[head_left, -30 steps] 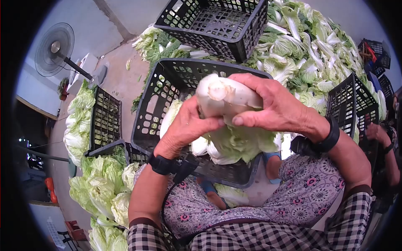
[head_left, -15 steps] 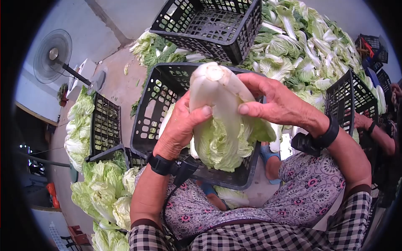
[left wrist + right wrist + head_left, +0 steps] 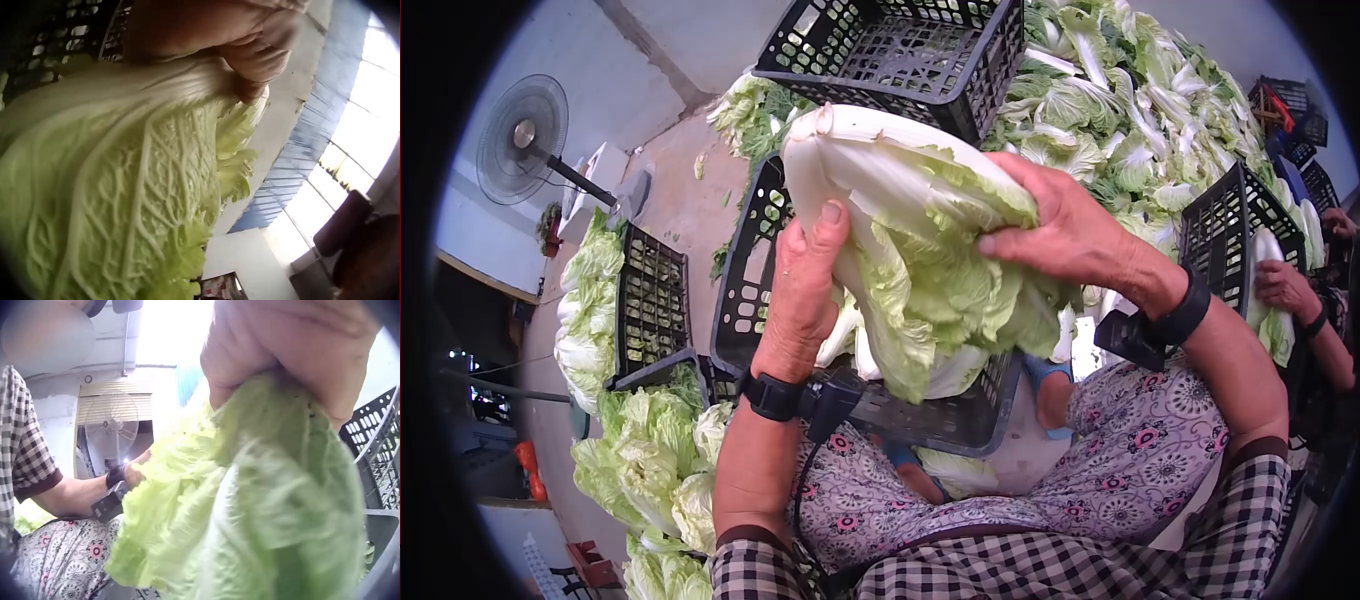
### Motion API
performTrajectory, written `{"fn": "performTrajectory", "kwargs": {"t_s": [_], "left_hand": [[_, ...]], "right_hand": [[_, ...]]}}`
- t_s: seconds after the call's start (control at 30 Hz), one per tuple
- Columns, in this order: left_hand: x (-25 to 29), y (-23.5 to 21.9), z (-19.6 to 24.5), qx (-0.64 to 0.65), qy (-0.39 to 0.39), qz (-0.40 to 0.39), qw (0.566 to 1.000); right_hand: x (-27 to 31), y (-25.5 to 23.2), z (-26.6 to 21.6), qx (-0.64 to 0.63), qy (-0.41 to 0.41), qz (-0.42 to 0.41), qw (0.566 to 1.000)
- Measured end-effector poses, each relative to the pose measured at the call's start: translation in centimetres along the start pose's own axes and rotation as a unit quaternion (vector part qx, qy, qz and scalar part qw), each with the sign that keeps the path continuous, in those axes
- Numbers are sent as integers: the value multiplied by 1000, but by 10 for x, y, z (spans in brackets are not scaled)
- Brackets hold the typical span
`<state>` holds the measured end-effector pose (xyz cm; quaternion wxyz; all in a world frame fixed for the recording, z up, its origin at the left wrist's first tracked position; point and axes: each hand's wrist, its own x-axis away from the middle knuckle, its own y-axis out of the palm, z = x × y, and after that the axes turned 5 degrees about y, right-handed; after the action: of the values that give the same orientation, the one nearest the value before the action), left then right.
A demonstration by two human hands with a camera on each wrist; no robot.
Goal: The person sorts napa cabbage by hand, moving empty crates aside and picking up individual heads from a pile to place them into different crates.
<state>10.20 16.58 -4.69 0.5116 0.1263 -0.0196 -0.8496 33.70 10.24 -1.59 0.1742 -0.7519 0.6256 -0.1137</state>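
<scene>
- Your left hand and right hand both grip the cabbage, held between them above the crate.
- Since a second ago you have raised and tilted it, leaves fanning open for inspection.

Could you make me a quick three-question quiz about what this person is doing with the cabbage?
1. True or false: both hands hold the napa cabbage.
2. What stands right under the cabbage? A) black crate B) metal bucket C) wooden table
3. Which end of the cabbage points away from the person: the white stem or the leafy tip?

Key: 1 true: left hand and right hand each grip a side. 2 A. 3 the white stem.
</scene>
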Motion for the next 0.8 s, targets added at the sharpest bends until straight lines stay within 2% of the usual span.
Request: {"fn": "performTrajectory", "kwargs": {"t_s": [0.07,0.1,0.17,0.23,0.33,0.4,0.43,0.47,0.57,0.67,0.77,0.8], "left_hand": [[2,-2,7,-119,25,0,993],[2,-1,7,-94,25,-3,995],[2,1,6,-45,25,-9,999],[1,6,1,66,-11,7,998],[1,11,-3,235,-78,11,969],[0,14,-5,335,-108,-6,936],[-1,15,-5,330,-93,8,939],[-2,17,-5,325,-78,21,942],[-5,20,2,362,-43,31,931],[-8,26,2,381,-24,70,922],[-5,31,2,361,-34,90,928],[-6,29,1,335,-32,95,937]], "right_hand": [[-2,-3,6,42,-42,13,998],[-3,-5,9,63,-63,20,996],[-1,-5,13,15,-56,-15,998],[1,-4,14,-40,-34,-56,997],[4,-1,7,-19,15,-120,993],[2,8,12,-39,-27,-110,993],[0,11,12,-49,-48,-106,992],[-2,10,10,-78,-34,-132,988],[-3,14,16,-88,-38,-96,991],[-4,27,9,-114,0,-101,988],[-9,47,2,-125,-95,-117,981],[-7,55,2,-198,-59,-85,975]]}}
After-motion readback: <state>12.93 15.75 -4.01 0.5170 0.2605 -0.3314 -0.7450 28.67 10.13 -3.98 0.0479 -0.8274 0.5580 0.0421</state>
